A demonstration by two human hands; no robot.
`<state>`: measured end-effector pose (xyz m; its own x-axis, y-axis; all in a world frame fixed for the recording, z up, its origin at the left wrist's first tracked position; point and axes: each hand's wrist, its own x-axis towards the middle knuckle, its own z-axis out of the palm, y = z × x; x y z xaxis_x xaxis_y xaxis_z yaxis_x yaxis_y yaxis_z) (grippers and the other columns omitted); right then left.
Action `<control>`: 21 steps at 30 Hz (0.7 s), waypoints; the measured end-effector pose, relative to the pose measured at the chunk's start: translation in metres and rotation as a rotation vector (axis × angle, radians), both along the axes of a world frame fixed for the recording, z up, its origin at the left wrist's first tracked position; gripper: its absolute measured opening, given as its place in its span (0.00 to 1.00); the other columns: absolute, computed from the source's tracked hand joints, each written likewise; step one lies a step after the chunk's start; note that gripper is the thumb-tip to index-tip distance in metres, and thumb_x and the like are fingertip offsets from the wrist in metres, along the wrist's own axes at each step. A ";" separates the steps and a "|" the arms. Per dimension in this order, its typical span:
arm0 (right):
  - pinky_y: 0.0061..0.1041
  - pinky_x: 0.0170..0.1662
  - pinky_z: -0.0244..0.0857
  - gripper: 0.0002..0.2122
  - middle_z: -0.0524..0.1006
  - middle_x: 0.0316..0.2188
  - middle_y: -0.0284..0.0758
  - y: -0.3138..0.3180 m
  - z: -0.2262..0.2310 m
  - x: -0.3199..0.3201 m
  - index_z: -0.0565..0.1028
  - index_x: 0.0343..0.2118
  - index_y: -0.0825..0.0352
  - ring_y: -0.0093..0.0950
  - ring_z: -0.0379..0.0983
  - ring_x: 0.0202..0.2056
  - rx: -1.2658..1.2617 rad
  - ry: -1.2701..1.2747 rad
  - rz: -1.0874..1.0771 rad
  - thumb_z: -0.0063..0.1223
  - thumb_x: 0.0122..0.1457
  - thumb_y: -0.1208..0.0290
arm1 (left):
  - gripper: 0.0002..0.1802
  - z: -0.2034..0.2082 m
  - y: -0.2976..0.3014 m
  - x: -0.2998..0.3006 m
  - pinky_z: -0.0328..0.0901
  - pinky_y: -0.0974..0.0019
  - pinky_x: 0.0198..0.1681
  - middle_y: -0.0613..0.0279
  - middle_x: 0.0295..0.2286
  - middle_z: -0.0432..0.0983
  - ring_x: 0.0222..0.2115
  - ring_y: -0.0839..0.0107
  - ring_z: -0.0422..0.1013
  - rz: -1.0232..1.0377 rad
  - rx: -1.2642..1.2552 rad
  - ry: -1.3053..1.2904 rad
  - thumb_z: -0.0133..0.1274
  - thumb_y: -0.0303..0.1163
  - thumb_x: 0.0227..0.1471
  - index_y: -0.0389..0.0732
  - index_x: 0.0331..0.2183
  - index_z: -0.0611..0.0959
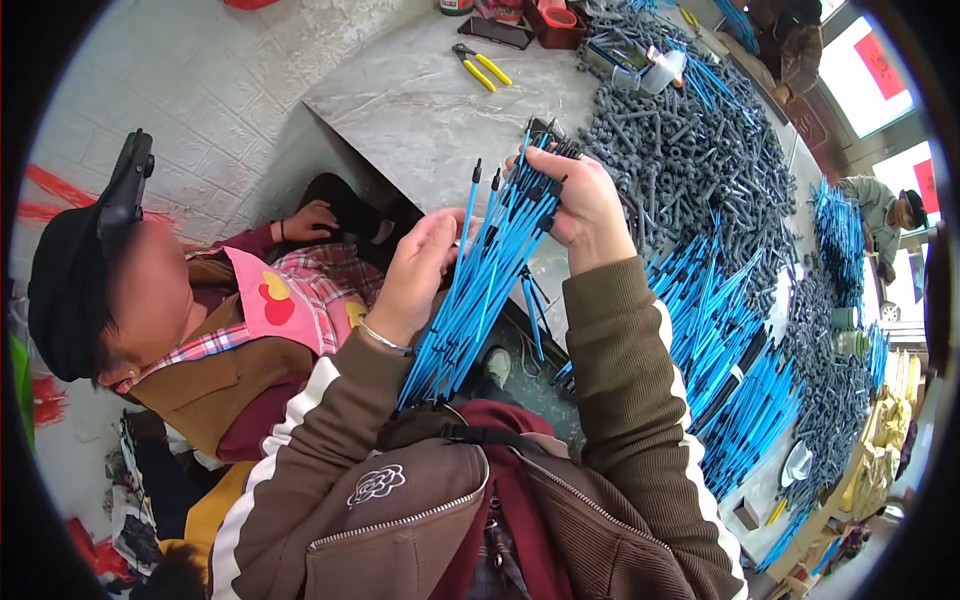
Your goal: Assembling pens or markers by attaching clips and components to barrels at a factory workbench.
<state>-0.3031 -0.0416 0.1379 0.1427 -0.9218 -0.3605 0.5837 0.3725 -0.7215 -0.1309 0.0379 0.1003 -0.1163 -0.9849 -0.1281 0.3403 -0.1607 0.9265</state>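
Observation:
A thick bundle of thin blue rods with black tips (pixel 484 290) slants in front of my chest, over the table's near edge. My right hand (pixel 585 200) is closed round its upper end, where many black tips crowd together. At the bundle's left side, my left hand (pixel 428 262) has its fingers curled against the rods, and part of its grip is hidden behind them. A few rods stick up apart from the rest near that hand. Below my right hand, several loose blue rods (pixel 534 312) hang at the table edge.
Grey plastic pieces (pixel 665 150) lie heaped across the grey table (pixel 400 110), with more blue rods (pixel 720 360) piled on the right. Yellow-handled pliers (pixel 482 68) and a black phone (pixel 496 33) lie farther back. A person (pixel 200 310) sits close on my left; others work across the table.

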 end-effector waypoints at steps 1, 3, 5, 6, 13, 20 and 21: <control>0.35 0.32 0.72 0.06 0.75 0.26 0.45 -0.002 0.004 0.002 0.71 0.31 0.77 0.35 0.75 0.27 -0.014 0.000 0.005 0.48 0.53 0.79 | 0.25 0.011 0.001 0.003 0.63 0.73 0.40 0.65 0.34 0.73 0.33 0.79 0.68 -0.089 0.108 0.109 0.37 0.47 0.59 0.33 0.42 0.74; 0.34 0.32 0.71 0.06 0.76 0.26 0.44 -0.004 0.012 0.006 0.71 0.32 0.77 0.35 0.75 0.27 -0.021 0.045 0.029 0.48 0.53 0.79 | 0.28 0.011 -0.002 0.008 0.63 0.74 0.40 0.65 0.33 0.74 0.33 0.80 0.68 -0.167 0.073 0.062 0.34 0.49 0.60 0.33 0.41 0.74; 0.33 0.32 0.71 0.06 0.75 0.26 0.44 0.006 0.017 0.009 0.71 0.32 0.77 0.34 0.74 0.27 -0.031 0.027 0.001 0.48 0.53 0.79 | 0.34 0.010 -0.006 0.007 0.65 0.72 0.38 0.63 0.29 0.75 0.31 0.79 0.70 -0.246 0.104 0.010 0.28 0.56 0.58 0.33 0.40 0.75; 0.33 0.31 0.71 0.06 0.75 0.26 0.44 0.007 0.021 0.011 0.71 0.32 0.77 0.34 0.74 0.27 -0.037 0.008 0.003 0.48 0.53 0.79 | 0.37 0.012 -0.012 0.009 0.66 0.71 0.37 0.63 0.30 0.75 0.31 0.78 0.70 -0.299 0.171 0.080 0.28 0.58 0.57 0.33 0.39 0.75; 0.34 0.34 0.71 0.07 0.75 0.28 0.45 -0.008 0.004 0.002 0.69 0.33 0.78 0.36 0.74 0.29 -0.024 0.002 0.089 0.46 0.54 0.80 | 0.42 0.008 -0.021 -0.018 0.69 0.62 0.36 0.52 0.37 0.74 0.39 0.63 0.72 -0.535 0.187 0.351 0.30 0.69 0.48 0.44 0.52 0.64; 0.31 0.34 0.70 0.06 0.75 0.27 0.43 -0.026 -0.031 -0.012 0.71 0.31 0.75 0.35 0.74 0.30 0.062 0.069 0.170 0.45 0.55 0.77 | 0.32 -0.015 -0.033 -0.040 0.68 0.60 0.38 0.50 0.31 0.76 0.32 0.60 0.74 -0.501 0.380 0.492 0.37 0.58 0.54 0.36 0.41 0.74; 0.32 0.34 0.71 0.06 0.75 0.28 0.43 -0.026 -0.035 -0.012 0.71 0.31 0.75 0.34 0.74 0.30 0.061 0.002 0.180 0.45 0.55 0.77 | 0.31 -0.021 -0.030 -0.040 0.68 0.61 0.36 0.52 0.30 0.76 0.31 0.61 0.73 -0.481 0.397 0.531 0.39 0.56 0.54 0.36 0.41 0.74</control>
<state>-0.3148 -0.0676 0.1033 0.3027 -0.8577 -0.4156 0.5023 0.5141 -0.6953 -0.1708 0.0078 0.0791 -0.6577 -0.7048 -0.2659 0.5279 -0.6831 0.5047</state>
